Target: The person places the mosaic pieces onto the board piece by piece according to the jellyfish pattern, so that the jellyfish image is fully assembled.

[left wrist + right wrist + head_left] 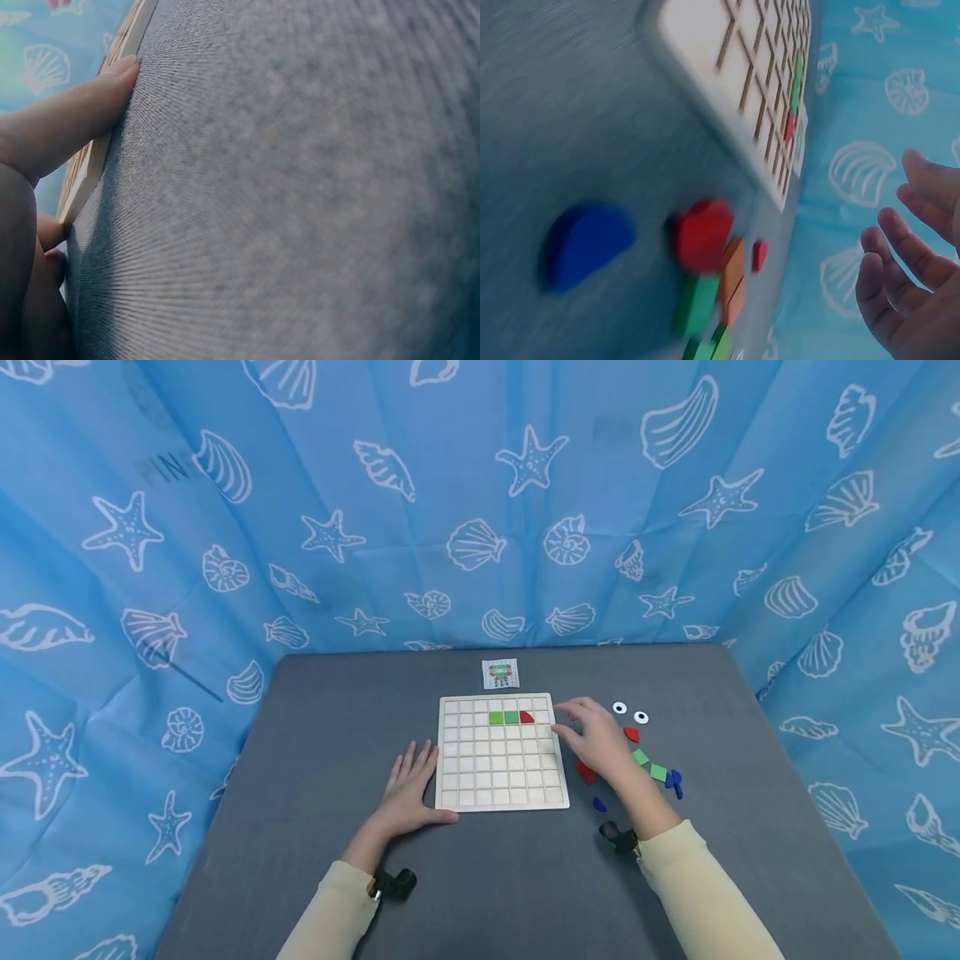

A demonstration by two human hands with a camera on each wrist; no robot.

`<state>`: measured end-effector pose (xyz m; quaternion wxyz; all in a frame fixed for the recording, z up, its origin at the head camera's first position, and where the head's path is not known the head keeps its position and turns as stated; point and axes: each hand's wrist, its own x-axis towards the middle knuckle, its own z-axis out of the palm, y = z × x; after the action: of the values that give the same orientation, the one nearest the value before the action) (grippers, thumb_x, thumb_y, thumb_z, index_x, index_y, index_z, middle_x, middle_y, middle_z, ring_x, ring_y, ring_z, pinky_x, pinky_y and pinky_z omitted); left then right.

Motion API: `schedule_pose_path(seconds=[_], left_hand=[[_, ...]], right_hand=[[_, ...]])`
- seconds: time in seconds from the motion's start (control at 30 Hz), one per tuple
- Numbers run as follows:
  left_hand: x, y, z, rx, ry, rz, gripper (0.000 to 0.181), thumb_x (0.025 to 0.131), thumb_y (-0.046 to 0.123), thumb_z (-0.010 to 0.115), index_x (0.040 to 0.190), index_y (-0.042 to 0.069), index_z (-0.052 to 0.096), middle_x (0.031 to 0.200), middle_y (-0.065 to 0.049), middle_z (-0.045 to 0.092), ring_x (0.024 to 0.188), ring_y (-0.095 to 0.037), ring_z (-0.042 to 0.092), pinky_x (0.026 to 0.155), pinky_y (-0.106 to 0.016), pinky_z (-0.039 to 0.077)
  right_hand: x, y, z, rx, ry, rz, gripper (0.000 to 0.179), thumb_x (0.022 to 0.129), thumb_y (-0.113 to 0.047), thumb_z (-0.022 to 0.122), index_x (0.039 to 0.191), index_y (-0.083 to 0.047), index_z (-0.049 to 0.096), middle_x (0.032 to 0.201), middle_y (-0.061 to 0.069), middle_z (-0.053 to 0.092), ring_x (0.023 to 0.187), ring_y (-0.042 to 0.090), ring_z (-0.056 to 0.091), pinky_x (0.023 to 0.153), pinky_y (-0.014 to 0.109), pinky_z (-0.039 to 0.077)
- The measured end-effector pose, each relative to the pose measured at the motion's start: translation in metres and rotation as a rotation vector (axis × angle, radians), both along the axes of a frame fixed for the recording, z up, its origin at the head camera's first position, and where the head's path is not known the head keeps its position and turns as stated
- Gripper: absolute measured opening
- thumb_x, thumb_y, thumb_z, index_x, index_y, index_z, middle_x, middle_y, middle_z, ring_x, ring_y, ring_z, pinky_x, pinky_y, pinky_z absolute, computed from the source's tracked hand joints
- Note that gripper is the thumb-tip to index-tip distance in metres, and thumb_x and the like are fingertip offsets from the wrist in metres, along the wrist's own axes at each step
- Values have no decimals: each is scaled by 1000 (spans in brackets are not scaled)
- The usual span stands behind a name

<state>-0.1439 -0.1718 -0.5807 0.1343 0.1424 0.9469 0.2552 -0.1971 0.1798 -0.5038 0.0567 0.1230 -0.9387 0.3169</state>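
Observation:
A square wooden grid board (467, 797) lies flat on the table. In its second row sit two green squares (504, 717) and a red rounded piece (527, 717). My left hand (408, 797) rests with fingers spread at the board's left edge, its thumb by the near edge; the left wrist view shows a fingertip (124, 67) touching the wooden side. My right hand (597, 739) hovers beside the board's right edge, fingers apart and loosely bent. In the right wrist view nothing shows between its fingers (904, 285).
Right of the board lie loose red pieces (586, 772), green squares (658, 772), blue pieces (674, 779), a blue half-round (591, 244), orange pieces (733, 270) and two white eye discs (641, 717). A small picture card (500, 673) lies behind the board. A blue curtain (450, 485) hangs behind.

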Motion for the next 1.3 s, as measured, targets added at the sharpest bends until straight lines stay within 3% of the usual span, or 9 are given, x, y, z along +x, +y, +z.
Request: schedule_pose_path(seconds=[0.23,0.47,0.73,1.03,1.3], left_hand=[[-1,2,2,4,30,1,131,69,70,80,164,13,9,171,-8,3,157,-34,-9,124,-57,-2],[-1,1,2,3,13,13,132,69,72,79,164,15,8,171,-5,0,157,-30,-12,125,-55,-3],[-1,1,3,23,25,12,131,69,71,80,164,13,10,171,-6,2,157,-32,-10,125,-56,-2],[1,0,3,30,22,13,131,68,68,82,164,12,11,171,-9,4,157,-35,-8,124,-58,-1],[2,0,2,25,21,8,130,69,67,82,164,13,11,171,-9,4,157,-35,-8,124,-58,-1]], right_hand=[[15,33,-8,26,11,-55,35,90,-17,78,122,-5,71,122,17,67,103,35,65,85,53,54],[24,57,-20,45,-13,-110,34,88,-15,79,120,-5,72,117,17,69,95,34,66,81,53,55],[32,82,-36,33,-43,-152,32,85,-12,82,114,-1,73,109,19,69,95,35,66,84,54,52],[33,89,-42,110,-171,-149,31,87,-16,79,114,-1,73,117,23,66,99,38,63,83,55,52],[29,85,-43,151,-184,-143,28,88,-13,78,113,1,73,113,24,66,94,36,63,81,53,53]])
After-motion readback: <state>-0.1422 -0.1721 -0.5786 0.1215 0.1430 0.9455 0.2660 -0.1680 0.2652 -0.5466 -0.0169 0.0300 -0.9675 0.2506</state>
